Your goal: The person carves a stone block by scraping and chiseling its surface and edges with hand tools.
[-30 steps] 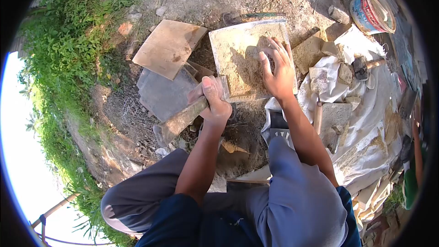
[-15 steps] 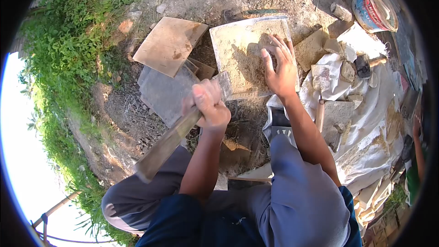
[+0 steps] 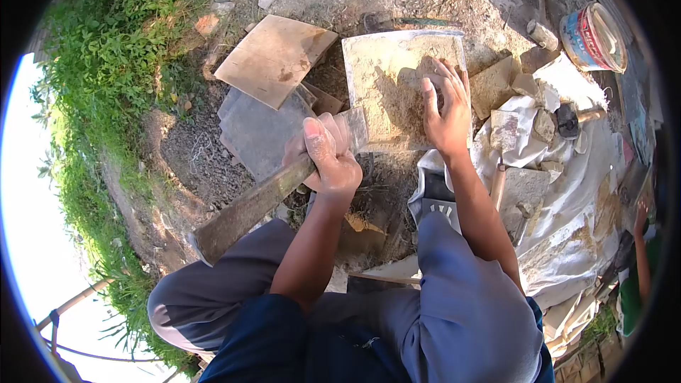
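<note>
My left hand (image 3: 330,154) is closed around a long, flat, brown-grey bar (image 3: 248,207), which looks like worn wood. One end of the bar slants down left over my knee; the other emerges above my fist beside the lower left corner of a square tile (image 3: 372,124). Whether that end touches the tile I cannot tell. Crumbly beige mortar coats the tile's upper face. On its right side rests my right hand (image 3: 448,115), fingers stretched out and thumb apart. Left of it lie a tan tile (image 3: 273,57) and grey tiles (image 3: 259,135).
A hammer (image 3: 569,120), a trowel (image 3: 499,184) and broken tile pieces (image 3: 493,85) lie on a crumpled white sheet (image 3: 560,241) and around it at the right. A paint bucket (image 3: 585,39) stands behind. Another person's arm (image 3: 642,255) shows at the right edge. Plants (image 3: 106,85) grow at left.
The bar's lower end has swung slightly up and left, and its motion blur is gone. My right hand stays on the tile. The whole view has shifted a little.
</note>
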`<state>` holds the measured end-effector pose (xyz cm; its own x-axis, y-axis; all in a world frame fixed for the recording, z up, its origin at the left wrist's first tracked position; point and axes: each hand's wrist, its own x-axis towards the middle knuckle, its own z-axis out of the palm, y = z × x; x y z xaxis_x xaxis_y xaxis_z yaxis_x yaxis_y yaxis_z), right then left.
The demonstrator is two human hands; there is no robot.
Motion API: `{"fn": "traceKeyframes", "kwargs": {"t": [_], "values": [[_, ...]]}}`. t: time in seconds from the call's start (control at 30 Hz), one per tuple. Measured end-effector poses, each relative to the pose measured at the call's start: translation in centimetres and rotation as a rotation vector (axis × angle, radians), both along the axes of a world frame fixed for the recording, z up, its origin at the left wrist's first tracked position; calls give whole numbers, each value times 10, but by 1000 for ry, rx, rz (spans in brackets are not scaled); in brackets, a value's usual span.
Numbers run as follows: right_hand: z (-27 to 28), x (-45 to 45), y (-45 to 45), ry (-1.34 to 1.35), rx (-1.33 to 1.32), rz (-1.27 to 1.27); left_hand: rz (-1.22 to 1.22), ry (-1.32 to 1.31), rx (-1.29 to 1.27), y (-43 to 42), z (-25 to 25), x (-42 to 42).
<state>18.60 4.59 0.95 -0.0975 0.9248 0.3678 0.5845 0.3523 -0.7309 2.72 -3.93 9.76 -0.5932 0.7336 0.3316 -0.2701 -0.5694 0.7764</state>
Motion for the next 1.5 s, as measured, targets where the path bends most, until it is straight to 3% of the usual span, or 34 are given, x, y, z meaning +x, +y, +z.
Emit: {"fn": "traceKeyframes", "kwargs": {"t": [0.03, 0.1, 0.17, 0.23, 0.27, 0.37, 0.43, 0.5, 0.63, 0.73, 0.9, 1.2, 1.3, 1.4, 1.5], "values": [[0, 0, -4, 16, -17, -3, -1, -3, -20, -4, -10, 1], [-2, 2, -5, -25, 7, 21, 50, 252, -129, 4, -22, 3], [-4, 0, -3, -43, 25, 0, 31, 241, -207, 6, -19, -2], [-3, 0, 1, -23, 27, -6, -74, 182, -127, 7, 2, -4], [-3, 1, 0, -15, 26, -5, -277, 143, -29, 3, 9, -16], [-3, 2, -4, -3, 5, 1, -244, 176, 154, 3, 32, -20], [-4, 2, -3, -6, 17, 9, -400, 54, 221, 3, 38, -33], [-4, 1, -3, -10, 14, 10, -389, 142, 206, 6, 43, -36], [-1, 2, -4, 17, 10, 7, -322, -2, 163, 4, 57, -27], [-4, 2, -4, 4, -1, 7, -539, -29, 179, 5, 62, -42], [-3, 3, -3, -45, -5, 15, -634, -16, 163, 6, 56, -42], [-3, 3, -3, -3, 5, 2, -433, 442, 227, -7, 98, -22], [-7, 3, -2, 2, 20, -3, -402, 415, 178, -9, 86, -17], [-3, 2, -4, 10, 8, -9, -218, 396, 217, 9, 15, -8], [-5, 3, -3, -7, 10, 2, -201, 390, 184, 14, 28, -5]]}}
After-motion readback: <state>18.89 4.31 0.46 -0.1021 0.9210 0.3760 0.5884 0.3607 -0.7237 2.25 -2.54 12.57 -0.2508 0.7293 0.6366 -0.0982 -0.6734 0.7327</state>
